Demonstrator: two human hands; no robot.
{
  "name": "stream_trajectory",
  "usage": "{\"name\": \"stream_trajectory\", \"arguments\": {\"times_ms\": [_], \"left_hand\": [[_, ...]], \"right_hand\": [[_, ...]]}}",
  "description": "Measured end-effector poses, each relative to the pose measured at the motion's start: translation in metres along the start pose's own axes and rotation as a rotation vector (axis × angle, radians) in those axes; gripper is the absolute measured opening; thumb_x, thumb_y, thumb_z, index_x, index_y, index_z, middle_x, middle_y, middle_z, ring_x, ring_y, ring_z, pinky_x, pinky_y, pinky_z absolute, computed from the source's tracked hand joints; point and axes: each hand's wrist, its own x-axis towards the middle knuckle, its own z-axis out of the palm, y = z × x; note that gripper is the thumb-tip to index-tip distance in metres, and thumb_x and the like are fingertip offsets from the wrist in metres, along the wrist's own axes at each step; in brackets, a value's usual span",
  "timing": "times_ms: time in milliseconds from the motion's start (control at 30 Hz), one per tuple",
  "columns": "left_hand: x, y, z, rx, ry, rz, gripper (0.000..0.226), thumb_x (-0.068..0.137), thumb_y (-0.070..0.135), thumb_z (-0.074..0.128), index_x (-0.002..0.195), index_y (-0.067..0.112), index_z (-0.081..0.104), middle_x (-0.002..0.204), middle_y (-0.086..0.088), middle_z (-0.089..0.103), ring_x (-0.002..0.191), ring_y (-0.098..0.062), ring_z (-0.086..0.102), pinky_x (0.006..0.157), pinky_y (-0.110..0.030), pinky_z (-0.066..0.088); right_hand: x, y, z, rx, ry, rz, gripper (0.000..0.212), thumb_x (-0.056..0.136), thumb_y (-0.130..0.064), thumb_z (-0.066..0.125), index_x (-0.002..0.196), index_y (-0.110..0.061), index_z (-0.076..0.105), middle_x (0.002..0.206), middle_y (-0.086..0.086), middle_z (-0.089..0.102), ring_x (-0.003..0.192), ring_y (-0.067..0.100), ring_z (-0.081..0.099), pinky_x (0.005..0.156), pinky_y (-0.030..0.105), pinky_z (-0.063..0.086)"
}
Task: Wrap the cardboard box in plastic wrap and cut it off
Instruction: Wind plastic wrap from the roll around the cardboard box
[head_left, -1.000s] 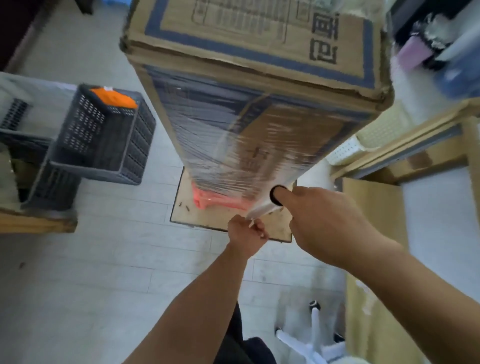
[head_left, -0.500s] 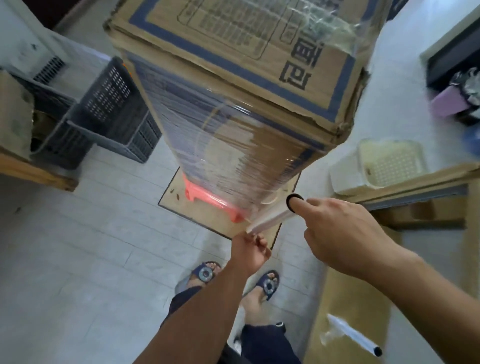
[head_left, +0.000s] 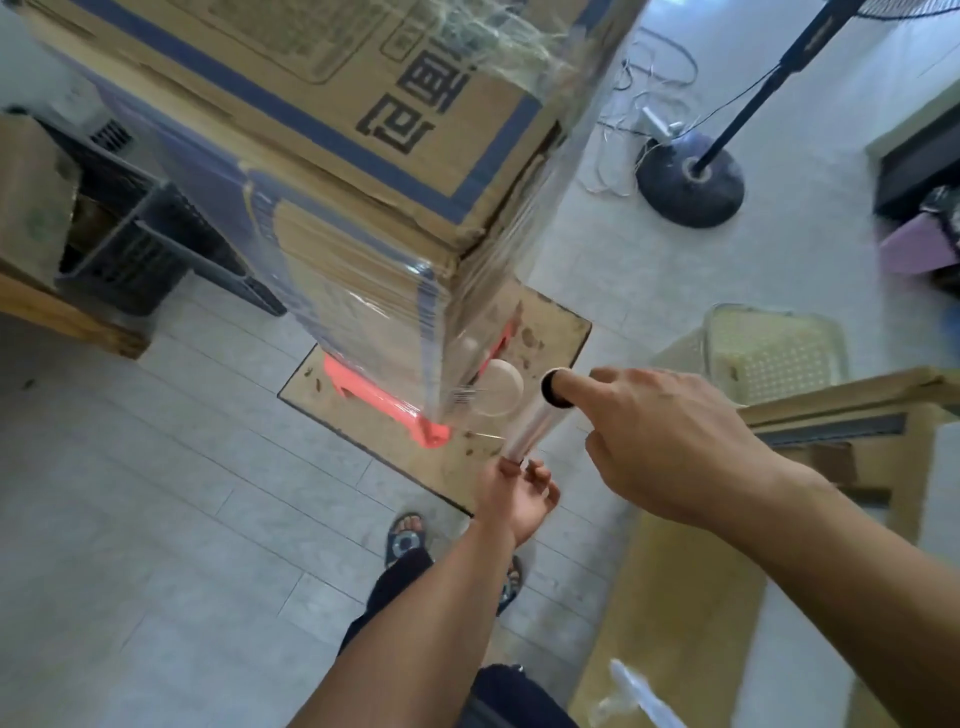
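Note:
A tall cardboard box (head_left: 332, 130) with blue lines and black characters stands on an orange stool (head_left: 384, 402). Clear plastic wrap covers its sides and is bunched at the top right corner. The roll of plastic wrap (head_left: 530, 426) hangs upright just right of the box's near lower corner, with film stretched from it to the box. My right hand (head_left: 670, 441) has a finger pushed into the roll's top end. My left hand (head_left: 519, 493) holds the roll's bottom end from below.
The stool rests on a flat cardboard sheet (head_left: 550, 332) on the tiled floor. Dark plastic crates (head_left: 150, 249) sit at the left, a fan stand (head_left: 691, 182) with loose cables at the back right, a pale basket (head_left: 774, 353) and a wooden desk (head_left: 852, 410) at the right. My sandalled feet (head_left: 408, 535) are below.
I have moved to the right around the box, carrying the roll past its near corner. The film now reaches onto the box's right side. Both hands keep their hold.

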Motion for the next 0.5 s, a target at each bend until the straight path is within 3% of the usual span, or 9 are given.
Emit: {"name": "stream_trajectory", "arguments": {"times_ms": [233,333,500], "left_hand": [[0.022,0.000,0.031,-0.032,0.005,-0.029,0.025,0.060,0.000,0.032,0.079,0.014,0.040,0.070,-0.005,0.047,0.061,-0.018,0.045,0.064,-0.031,0.038],[0.034,0.004,0.056,-0.025,0.015,-0.024,0.030,0.056,-0.003,0.030,0.078,0.012,0.042,0.069,-0.004,0.046,0.060,-0.018,0.045,0.065,-0.032,0.038],[0.055,0.014,0.080,-0.032,0.044,-0.017,0.038,0.053,-0.005,0.028,0.082,0.010,0.047,0.071,-0.004,0.044,0.062,-0.017,0.047,0.068,-0.032,0.040]], "right_hand": [[0.033,0.034,-0.014,-0.014,-0.005,0.007,0.053,0.090,-0.011,0.043,0.135,-0.036,0.030,0.078,-0.006,0.053,0.062,0.016,0.052,0.053,0.033,0.043],[0.053,0.048,-0.025,-0.040,0.006,-0.008,0.057,0.090,-0.012,0.042,0.140,-0.036,0.029,0.083,-0.005,0.057,0.065,0.017,0.054,0.050,0.031,0.035],[0.081,0.072,-0.039,-0.054,0.025,-0.033,0.060,0.089,-0.007,0.039,0.140,-0.038,0.033,0.093,-0.002,0.061,0.071,0.021,0.057,0.052,0.032,0.040]]}}
